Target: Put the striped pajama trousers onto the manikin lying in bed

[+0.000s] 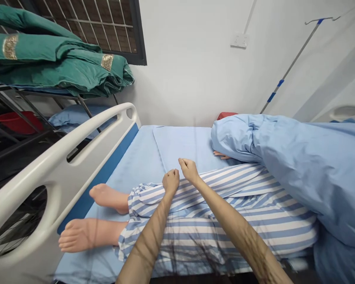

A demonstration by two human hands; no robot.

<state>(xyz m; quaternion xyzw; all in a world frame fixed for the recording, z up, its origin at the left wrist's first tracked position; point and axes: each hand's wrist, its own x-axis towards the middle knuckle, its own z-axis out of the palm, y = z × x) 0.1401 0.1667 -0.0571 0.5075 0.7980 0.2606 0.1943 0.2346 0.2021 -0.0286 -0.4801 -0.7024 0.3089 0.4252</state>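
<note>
A patient manikin (108,198) lies on its back on a hospital bed (112,165), its bare feet toward the white side rail (56,165) and its upper body under a blue quilt (286,169). A blue-and-white striped garment (219,221) covers the legs and hips. Its long axis runs along the bed, from the feet to the quilt.

Both of the person's arms reach forward over the garment. The left hand (170,182) rests on the striped cloth, and the right hand (189,170) sits just beyond it at the garment's upper edge. The right hand is nearer the quilt and the manikin's exposed hand (220,155), while the left is nearer the feet. The garment lies directly beneath the left hand and just below the right.

On each hand the fingers (169,176) are curled together. Whether they are clamped on a fold of cloth cannot be determined from this view.

Folded green blankets (53,67) lie on a metal rack beyond the rail, with a red basin (16,122) on a lower level and an IV pole (290,67) against the wall
</note>
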